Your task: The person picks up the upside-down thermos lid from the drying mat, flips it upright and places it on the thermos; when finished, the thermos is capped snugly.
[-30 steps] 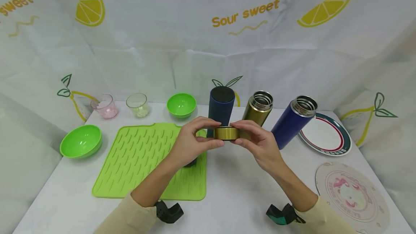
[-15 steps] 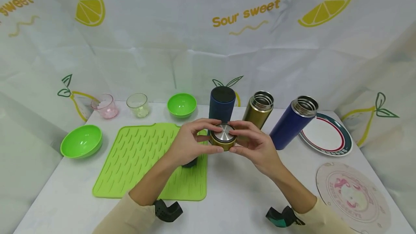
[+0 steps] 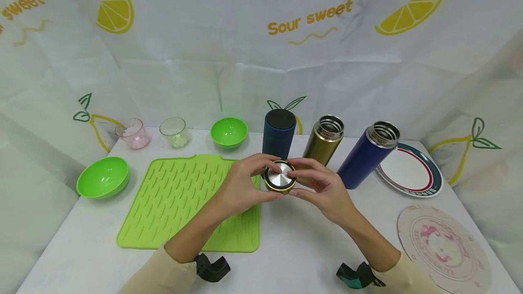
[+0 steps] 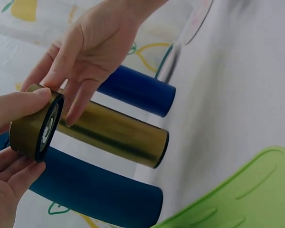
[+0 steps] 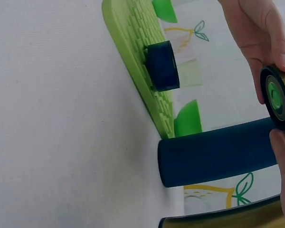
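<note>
Both hands hold a gold bottle lid [image 3: 279, 179] with a steel top above the table's middle. My left hand [image 3: 241, 185] pinches its left side between thumb and fingers; my right hand [image 3: 316, 185] grips its right side. In the left wrist view the gold lid [image 4: 34, 128] lies on its side between both hands. Its black and green underside shows in the right wrist view, where the lid [image 5: 276, 97] is at the right edge. Behind the hands stand a capped dark blue bottle [image 3: 278, 133], an uncapped gold bottle [image 3: 324, 139] and an uncapped blue bottle [image 3: 369, 151].
A green silicone mat [image 3: 192, 198] lies left of centre with a dark blue lid [image 5: 162, 65] on it. Two green bowls [image 3: 103, 177] [image 3: 229, 131] and two small glasses [image 3: 132, 134] [image 3: 174, 131] stand at left and back. A plate [image 3: 410, 170] and round coaster [image 3: 445, 246] lie right.
The gold lid has been tipped from side-on to steel face up, and both hands have lowered it slightly toward the table.
</note>
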Demonstrator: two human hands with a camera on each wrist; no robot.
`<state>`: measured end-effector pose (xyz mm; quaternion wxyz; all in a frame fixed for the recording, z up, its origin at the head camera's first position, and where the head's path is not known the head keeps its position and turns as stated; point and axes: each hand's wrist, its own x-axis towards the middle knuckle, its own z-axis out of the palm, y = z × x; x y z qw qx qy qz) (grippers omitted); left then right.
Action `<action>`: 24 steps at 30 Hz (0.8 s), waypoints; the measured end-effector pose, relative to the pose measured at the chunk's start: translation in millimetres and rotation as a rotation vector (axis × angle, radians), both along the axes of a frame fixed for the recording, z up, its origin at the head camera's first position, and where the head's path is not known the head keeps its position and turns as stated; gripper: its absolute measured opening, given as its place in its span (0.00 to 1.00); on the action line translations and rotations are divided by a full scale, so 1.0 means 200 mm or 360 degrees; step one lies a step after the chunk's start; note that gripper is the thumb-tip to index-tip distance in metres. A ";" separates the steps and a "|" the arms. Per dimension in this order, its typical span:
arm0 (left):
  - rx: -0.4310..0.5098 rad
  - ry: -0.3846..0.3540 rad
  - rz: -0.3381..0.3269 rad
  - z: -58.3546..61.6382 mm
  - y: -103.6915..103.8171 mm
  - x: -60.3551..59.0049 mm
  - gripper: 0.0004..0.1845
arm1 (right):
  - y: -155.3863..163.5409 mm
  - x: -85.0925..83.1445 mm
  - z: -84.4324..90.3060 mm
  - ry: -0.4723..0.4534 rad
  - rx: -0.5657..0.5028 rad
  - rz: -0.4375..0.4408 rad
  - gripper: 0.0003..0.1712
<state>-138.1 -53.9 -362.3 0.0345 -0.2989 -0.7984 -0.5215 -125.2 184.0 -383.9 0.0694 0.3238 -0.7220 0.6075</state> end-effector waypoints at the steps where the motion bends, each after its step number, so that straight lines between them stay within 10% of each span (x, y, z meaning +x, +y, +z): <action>1: 0.0009 -0.0002 0.0007 0.00 0.00 0.00 0.23 | 0.00 0.01 0.01 0.0042 0.0004 -0.0040 0.22; 10: 0.0012 0.0002 0.0057 0.01 -0.07 0.00 0.22 | 0.05 0.01 0.12 0.0370 -0.0353 -0.0617 0.35; 17: -0.0030 -0.0012 0.0060 -0.01 -0.10 0.01 0.22 | 0.07 -0.08 0.04 -0.0099 -0.0385 -0.0777 0.61; 24: -0.0056 -0.0034 0.0082 -0.02 -0.12 0.01 0.22 | 0.07 -0.19 -0.08 -0.0420 -0.0233 -0.0835 0.62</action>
